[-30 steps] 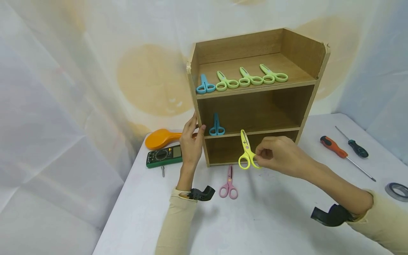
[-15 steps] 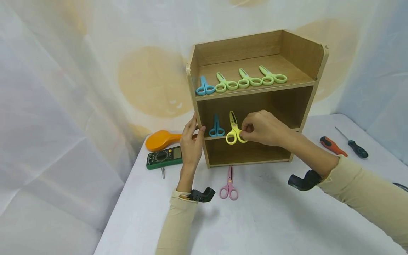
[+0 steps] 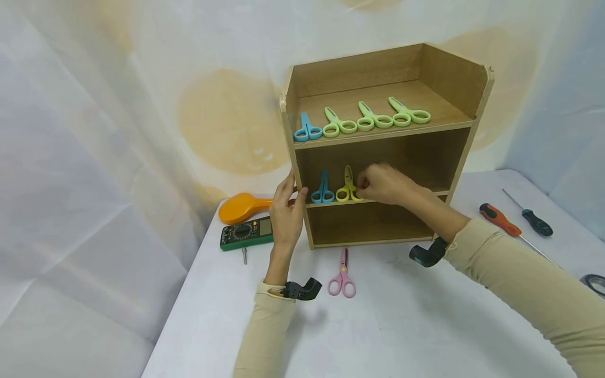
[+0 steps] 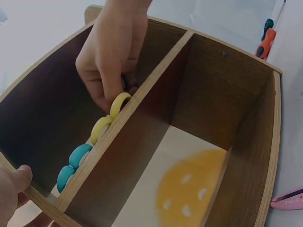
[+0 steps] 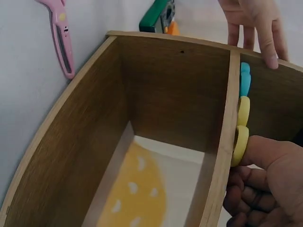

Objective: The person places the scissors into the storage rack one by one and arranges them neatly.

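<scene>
Yellow scissors [image 3: 346, 188] rest on the middle board of the wooden shelf [image 3: 364, 137], beside blue scissors [image 3: 323, 190]. With thumb and fingers my right hand [image 3: 384, 184] pinches their right handle ring; in the right wrist view the thumb presses on that yellow ring [image 5: 240, 145]. My left hand [image 3: 286, 215] holds the shelf's left side panel, thumb at the front edge and fingers along the outside. Another pair of blue scissors [image 3: 307, 129] and several green scissors [image 3: 373, 118] lie in a row on the top board. Pink scissors [image 3: 342, 275] lie on the table before the shelf.
Left of the shelf are an orange spoon-like utensil [image 3: 241, 207], a green multimeter [image 3: 243, 233] and a bolt [image 3: 244, 255]. To the right lie a red-handled screwdriver [image 3: 500, 219], a dark green screwdriver [image 3: 536, 222] and a tape roll [image 3: 593, 283].
My right hand has carried the yellow scissors up and left from in front of the shelf onto the middle board, next to the blue pair. The left hand stays on the side panel.
</scene>
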Demonstrator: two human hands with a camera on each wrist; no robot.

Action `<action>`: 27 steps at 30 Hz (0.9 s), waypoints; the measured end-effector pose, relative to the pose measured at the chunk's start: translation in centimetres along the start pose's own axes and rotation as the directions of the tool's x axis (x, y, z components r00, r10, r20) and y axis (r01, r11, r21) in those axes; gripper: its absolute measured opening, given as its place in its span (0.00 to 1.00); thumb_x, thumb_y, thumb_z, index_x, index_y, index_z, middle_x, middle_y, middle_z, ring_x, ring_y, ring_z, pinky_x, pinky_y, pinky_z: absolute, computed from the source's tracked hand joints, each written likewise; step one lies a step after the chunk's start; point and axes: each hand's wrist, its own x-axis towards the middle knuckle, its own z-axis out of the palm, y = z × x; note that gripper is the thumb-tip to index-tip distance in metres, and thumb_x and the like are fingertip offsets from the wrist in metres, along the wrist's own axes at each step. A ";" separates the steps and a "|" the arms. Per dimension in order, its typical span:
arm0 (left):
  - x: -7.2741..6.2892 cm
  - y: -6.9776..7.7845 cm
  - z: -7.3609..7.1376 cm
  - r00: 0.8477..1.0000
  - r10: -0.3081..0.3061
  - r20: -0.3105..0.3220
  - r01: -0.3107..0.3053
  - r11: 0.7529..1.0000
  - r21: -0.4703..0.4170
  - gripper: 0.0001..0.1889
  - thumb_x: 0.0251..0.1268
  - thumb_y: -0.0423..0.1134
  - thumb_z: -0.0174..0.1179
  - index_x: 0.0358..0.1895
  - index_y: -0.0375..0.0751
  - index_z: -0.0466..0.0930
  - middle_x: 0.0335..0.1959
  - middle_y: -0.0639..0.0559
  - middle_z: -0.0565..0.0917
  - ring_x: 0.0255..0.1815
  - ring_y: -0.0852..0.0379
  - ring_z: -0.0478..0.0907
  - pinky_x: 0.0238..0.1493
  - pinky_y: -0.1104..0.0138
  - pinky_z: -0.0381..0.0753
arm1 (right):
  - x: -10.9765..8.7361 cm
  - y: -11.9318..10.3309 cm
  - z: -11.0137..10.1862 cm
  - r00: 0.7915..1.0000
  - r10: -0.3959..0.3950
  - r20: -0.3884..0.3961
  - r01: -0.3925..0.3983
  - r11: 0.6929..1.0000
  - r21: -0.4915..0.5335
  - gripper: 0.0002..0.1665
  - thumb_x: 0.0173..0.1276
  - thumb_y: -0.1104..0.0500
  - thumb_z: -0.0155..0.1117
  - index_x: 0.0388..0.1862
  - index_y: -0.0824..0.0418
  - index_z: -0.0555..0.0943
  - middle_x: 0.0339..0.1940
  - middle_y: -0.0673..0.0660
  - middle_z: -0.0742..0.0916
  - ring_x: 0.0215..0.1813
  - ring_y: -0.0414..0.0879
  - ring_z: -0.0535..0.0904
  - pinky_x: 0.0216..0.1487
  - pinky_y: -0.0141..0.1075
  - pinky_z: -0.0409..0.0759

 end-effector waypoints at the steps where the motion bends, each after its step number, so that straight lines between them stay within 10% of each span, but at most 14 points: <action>1: 0.0 0.0 0.0 1.000 -0.003 0.003 0.003 1.000 0.002 0.28 0.74 0.40 0.60 0.75 0.49 0.67 0.65 0.47 0.76 0.54 0.51 0.80 0.47 0.57 0.86 | -0.1 0.0 0.0 1.000 -0.001 -0.007 0.001 1.000 -0.004 0.07 0.68 0.62 0.65 0.36 0.65 0.86 0.24 0.52 0.81 0.24 0.43 0.72 0.23 0.35 0.68; 10: 0.1 0.0 0.1 1.000 -0.009 0.010 0.009 1.000 0.021 0.28 0.74 0.42 0.59 0.75 0.48 0.66 0.66 0.47 0.76 0.55 0.51 0.80 0.48 0.60 0.85 | -3.7 -1.2 0.9 0.958 -0.159 -0.240 0.147 0.987 -0.066 0.05 0.66 0.63 0.67 0.36 0.63 0.87 0.29 0.53 0.84 0.31 0.45 0.77 0.32 0.36 0.80; 27: 0.1 0.1 0.0 1.000 -0.026 0.011 0.026 1.000 0.015 0.28 0.74 0.40 0.59 0.75 0.49 0.66 0.66 0.47 0.76 0.55 0.51 0.80 0.49 0.58 0.85 | -10.1 -1.2 11.3 0.984 -0.156 -0.089 0.161 0.985 0.056 0.03 0.62 0.63 0.73 0.32 0.55 0.87 0.28 0.42 0.81 0.32 0.39 0.77 0.34 0.27 0.81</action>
